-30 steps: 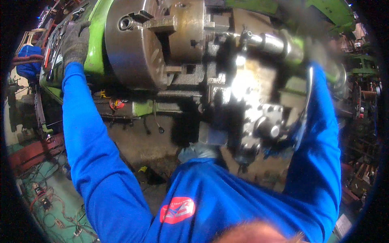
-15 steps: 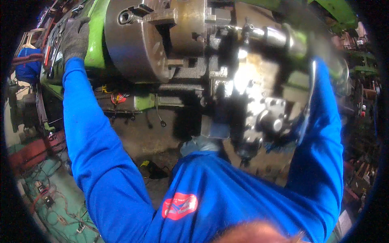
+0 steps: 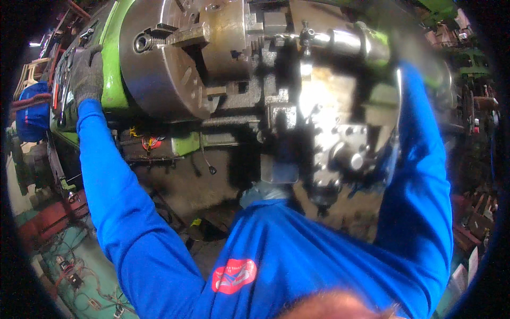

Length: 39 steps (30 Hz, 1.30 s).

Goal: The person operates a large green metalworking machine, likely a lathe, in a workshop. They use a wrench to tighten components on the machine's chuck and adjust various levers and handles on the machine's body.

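My left hand (image 3: 86, 73), in a dark grey work glove, rests on the green headstock (image 3: 112, 69) of a large lathe. Its fingers lie extended, and nothing shows in them. Beside it is the big steel chuck (image 3: 159, 80) with stepped jaws, closed around a thick, dull metal cylinder (image 3: 226, 42). My right hand (image 3: 411, 45) is smeared by motion at the tailstock end, near a blurred round handwheel (image 3: 443, 87); its fingers cannot be made out. Between my arms stand the shiny tailstock quill (image 3: 348, 45) and the bolted tool post (image 3: 345, 149).
Hand tools (image 3: 64, 85) lie left of the headstock. A lever with a dark knob (image 3: 212, 170) hangs below the bed. A blue container (image 3: 33, 111) stands at the far left. Cables (image 3: 74, 279) lie on the green floor at lower left.
The lathe and chuck sit further left in view, as the view has shifted. My left hand stays on the headstock. My right hand remains blurred by the tailstock.
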### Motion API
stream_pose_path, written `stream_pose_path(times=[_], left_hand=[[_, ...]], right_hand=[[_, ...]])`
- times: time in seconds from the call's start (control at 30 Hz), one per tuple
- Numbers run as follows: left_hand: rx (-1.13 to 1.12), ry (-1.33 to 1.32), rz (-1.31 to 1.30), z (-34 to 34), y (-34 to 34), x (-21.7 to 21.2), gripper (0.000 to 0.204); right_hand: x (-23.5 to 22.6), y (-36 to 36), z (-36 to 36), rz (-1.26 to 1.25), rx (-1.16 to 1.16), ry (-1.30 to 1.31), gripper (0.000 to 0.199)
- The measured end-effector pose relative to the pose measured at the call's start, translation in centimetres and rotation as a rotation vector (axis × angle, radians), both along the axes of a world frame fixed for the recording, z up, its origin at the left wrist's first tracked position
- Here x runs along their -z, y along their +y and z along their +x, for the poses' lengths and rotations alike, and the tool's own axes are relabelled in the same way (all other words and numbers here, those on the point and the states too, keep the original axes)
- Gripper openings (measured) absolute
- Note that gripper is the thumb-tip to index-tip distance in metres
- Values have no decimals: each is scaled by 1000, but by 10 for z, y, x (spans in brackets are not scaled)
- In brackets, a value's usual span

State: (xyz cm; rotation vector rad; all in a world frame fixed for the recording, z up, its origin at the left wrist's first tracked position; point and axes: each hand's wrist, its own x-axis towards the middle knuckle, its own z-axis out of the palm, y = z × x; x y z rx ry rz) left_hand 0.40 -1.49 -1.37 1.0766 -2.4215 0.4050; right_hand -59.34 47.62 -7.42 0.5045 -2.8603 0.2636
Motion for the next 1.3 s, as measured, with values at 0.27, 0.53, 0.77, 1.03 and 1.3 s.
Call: stream_pose_path(times=[0.27, 0.53, 0.77, 1.03, 1.3], left_hand=[[24, 1, 3, 1, -1, 1, 27], [8, 31, 0, 2, -1, 5, 24], [12, 25, 3, -2, -1, 2, 25], [-2, -22, -36, 0, 5, -2, 28], [-11, -32, 44, -11, 1, 2, 29]], right_hand=[[3, 0, -7, 61, 26, 11, 68], [2, 0, -7, 41, 26, -8, 70], [17, 8, -39, 110, 9, -54, 69], [5, 2, -12, 9, 25, -40, 67], [14, 11, -24, 2, 7, 34, 64]])
